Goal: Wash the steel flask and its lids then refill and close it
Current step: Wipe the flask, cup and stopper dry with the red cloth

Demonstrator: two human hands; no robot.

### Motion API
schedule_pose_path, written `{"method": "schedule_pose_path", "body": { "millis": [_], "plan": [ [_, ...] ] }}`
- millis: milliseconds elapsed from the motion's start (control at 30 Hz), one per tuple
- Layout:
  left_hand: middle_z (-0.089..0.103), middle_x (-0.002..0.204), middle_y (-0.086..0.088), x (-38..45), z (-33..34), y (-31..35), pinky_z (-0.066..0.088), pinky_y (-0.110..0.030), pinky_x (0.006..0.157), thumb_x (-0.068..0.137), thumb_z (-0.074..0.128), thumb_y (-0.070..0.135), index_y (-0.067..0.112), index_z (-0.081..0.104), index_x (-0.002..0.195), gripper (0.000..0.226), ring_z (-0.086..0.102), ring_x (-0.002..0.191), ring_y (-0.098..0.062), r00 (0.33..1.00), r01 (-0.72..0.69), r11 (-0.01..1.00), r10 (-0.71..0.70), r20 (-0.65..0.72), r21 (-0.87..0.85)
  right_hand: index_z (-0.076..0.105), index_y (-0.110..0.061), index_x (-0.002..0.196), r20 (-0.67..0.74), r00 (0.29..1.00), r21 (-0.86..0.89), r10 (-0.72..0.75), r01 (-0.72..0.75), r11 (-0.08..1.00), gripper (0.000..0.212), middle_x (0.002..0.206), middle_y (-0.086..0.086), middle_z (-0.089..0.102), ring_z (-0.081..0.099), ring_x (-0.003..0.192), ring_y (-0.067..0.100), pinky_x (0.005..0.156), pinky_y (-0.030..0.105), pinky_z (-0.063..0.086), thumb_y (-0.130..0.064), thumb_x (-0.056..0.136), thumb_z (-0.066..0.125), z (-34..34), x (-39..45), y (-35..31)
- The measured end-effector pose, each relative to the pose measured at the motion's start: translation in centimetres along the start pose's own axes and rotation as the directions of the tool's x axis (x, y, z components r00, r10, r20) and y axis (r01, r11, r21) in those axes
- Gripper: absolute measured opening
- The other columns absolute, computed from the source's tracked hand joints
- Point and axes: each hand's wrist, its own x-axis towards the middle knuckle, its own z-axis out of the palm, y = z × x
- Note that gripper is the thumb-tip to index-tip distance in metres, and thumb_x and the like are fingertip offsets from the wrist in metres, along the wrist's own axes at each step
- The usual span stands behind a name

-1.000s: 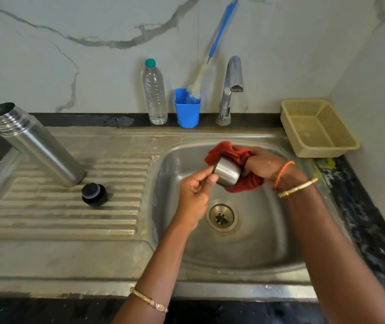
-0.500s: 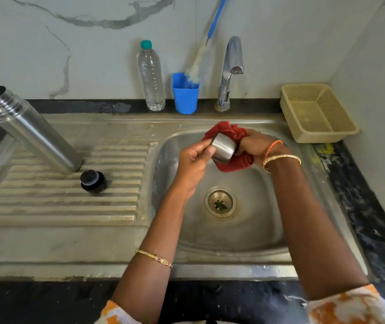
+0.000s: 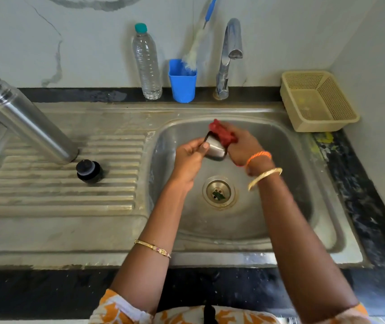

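- Steel cup lid [image 3: 215, 149] held in the air over the sink basin [image 3: 280, 160], at about 12 o'clock from the drain [image 3: 219, 192]; it lies tilted on its side, one dark-rimmed end toward 11 o'clock, the other toward 5 o'clock.
- Left hand [image 3: 190, 159] comes in from 7 o'clock, forearm rising across the basin's near rim; thumb and curled fingers pinch the lid's left side.
- Right hand [image 3: 243, 148] reaches in from 5 o'clock, wrist bent, fingers closed round a red cloth [image 3: 223, 134] that is bunched against the lid's upper right; motion blur hides the exact finger placement.
- Orange thread and a gold bangle on the right wrist; a thin gold bangle on the left forearm.
- Steel flask [image 3: 23, 118] stands open-mouthed on the ribbed drainboard [image 3: 58, 195], well apart at 9 o'clock from the hands; it appears to lean toward 10 o'clock, possibly a wide-lens effect.
- Black inner stopper [image 3: 89, 171] sits on the drainboard just beside the flask's base, at its 4 o'clock.
- Along the back ledge at 12 o'clock: a clear plastic bottle [image 3: 147, 64] with a teal cap, a blue cup [image 3: 182, 83] holding a bottle brush [image 3: 194, 52], then the tap [image 3: 229, 57].
- Beige mesh basket [image 3: 315, 101] on the counter at 2 o'clock from the basin.
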Motion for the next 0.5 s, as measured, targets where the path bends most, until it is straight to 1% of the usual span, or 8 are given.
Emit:
{"method": "schedule_pose_path", "body": {
  "millis": [100, 167, 200, 300, 333, 400, 433, 500],
  "plan": [
    [0.067, 0.075, 0.002, -0.1, 1.0, 1.0, 0.05, -0.014, 0.069, 0.092, 0.055, -0.003, 0.001, 0.067, 0.097, 0.014, 0.062, 0.069, -0.005, 0.997, 0.027, 1.0, -0.027, -0.072, 0.009, 0.057, -0.017, 0.13, -0.027, 0.994, 0.041, 0.104, -0.103, 0.994, 0.046, 0.119, 0.01, 0.062, 0.057, 0.111, 0.024, 0.093, 0.023, 0.041, 0.001, 0.089, 0.049, -0.6, 0.7, -0.6],
    [0.066, 0.059, 0.003, 0.6, 1.6, 2.0, 0.049, -0.016, 0.05, 0.091, 0.051, -0.006, 0.005, 0.065, 0.079, 0.021, 0.063, 0.055, -0.007, 0.98, 0.126, 0.989, -0.135, -0.145, -0.073, 0.053, -0.013, 0.133, -0.124, 0.989, -0.067, -0.075, 0.067, 0.995, 0.055, 0.132, 0.009, 0.056, 0.05, 0.123, 0.025, 0.102, 0.02, 0.033, 0.005, 0.082, 0.054, 1.2, -0.4, -1.3],
    [0.069, 0.062, 0.0, 1.2, 1.8, 2.5, 0.051, -0.019, 0.048, 0.092, 0.049, -0.005, 0.006, 0.065, 0.081, 0.022, 0.065, 0.058, -0.011, 0.964, 0.2, 0.964, -0.226, -0.14, -0.176, 0.049, -0.014, 0.136, -0.134, 0.976, -0.147, -0.171, 0.151, 0.978, 0.062, 0.14, 0.009, 0.049, 0.043, 0.13, 0.028, 0.108, 0.029, 0.032, 0.007, 0.078, 0.055, 2.5, -1.1, -1.3],
    [0.065, 0.113, -0.017, 1.7, 0.8, 4.3, 0.054, -0.036, 0.077, 0.101, 0.036, 0.012, -0.002, 0.061, 0.118, 0.033, 0.062, 0.109, -0.031, 0.897, 0.385, 0.803, -0.441, -0.019, -0.455, 0.047, -0.021, 0.139, -0.144, 0.904, -0.379, -0.402, 0.325, 0.866, 0.076, 0.15, 0.006, 0.036, 0.026, 0.139, 0.035, 0.105, 0.05, 0.029, 0.008, 0.069, 0.048, 4.4, -2.9, -0.1],
    [0.063, 0.114, -0.018, 1.5, 0.3, 4.9, 0.053, -0.038, 0.079, 0.103, 0.03, 0.015, -0.003, 0.06, 0.114, 0.037, 0.06, 0.112, -0.032, 0.889, 0.392, 0.773, -0.458, -0.011, -0.5, 0.05, -0.02, 0.137, -0.166, 0.84, -0.407, -0.517, 0.419, 0.811, 0.075, 0.149, 0.008, 0.038, 0.027, 0.139, 0.037, 0.104, 0.052, 0.03, 0.007, 0.067, 0.047, 4.4, -3.3, 0.6],
    [0.066, 0.093, -0.018, 1.1, -0.6, 5.8, 0.057, -0.037, 0.067, 0.102, 0.031, 0.01, -0.003, 0.06, 0.093, 0.033, 0.068, 0.088, -0.028, 0.91, 0.307, 0.694, -0.414, -0.013, -0.651, 0.05, -0.01, 0.135, -0.19, 0.748, -0.322, -0.636, 0.564, 0.76, 0.07, 0.148, 0.016, 0.037, 0.029, 0.139, 0.037, 0.111, 0.051, 0.028, 0.012, 0.069, 0.047, 4.3, -3.7, 1.5],
    [0.066, 0.087, -0.017, 0.8, -0.8, 6.0, 0.058, -0.034, 0.062, 0.101, 0.033, 0.006, -0.003, 0.058, 0.088, 0.03, 0.07, 0.078, -0.026, 0.924, 0.263, 0.638, -0.381, 0.0, -0.723, 0.047, -0.005, 0.137, -0.206, 0.755, -0.201, -0.622, 0.59, 0.782, 0.067, 0.149, 0.02, 0.033, 0.028, 0.14, 0.035, 0.114, 0.049, 0.026, 0.015, 0.072, 0.046, 4.3, -3.7, 1.8],
    [0.066, 0.096, -0.016, -0.7, -0.7, 5.7, 0.055, -0.032, 0.075, 0.101, 0.033, 0.0, -0.004, 0.056, 0.086, 0.028, 0.067, 0.1, -0.026, 0.94, 0.226, 0.55, -0.339, 0.031, -0.804, 0.036, 0.005, 0.14, -0.255, 0.833, 0.135, -0.49, 0.533, 0.835, 0.062, 0.149, 0.025, 0.03, 0.028, 0.14, 0.032, 0.116, 0.045, 0.024, 0.017, 0.079, 0.043, 4.0, -3.5, 1.3]
  ]
}}
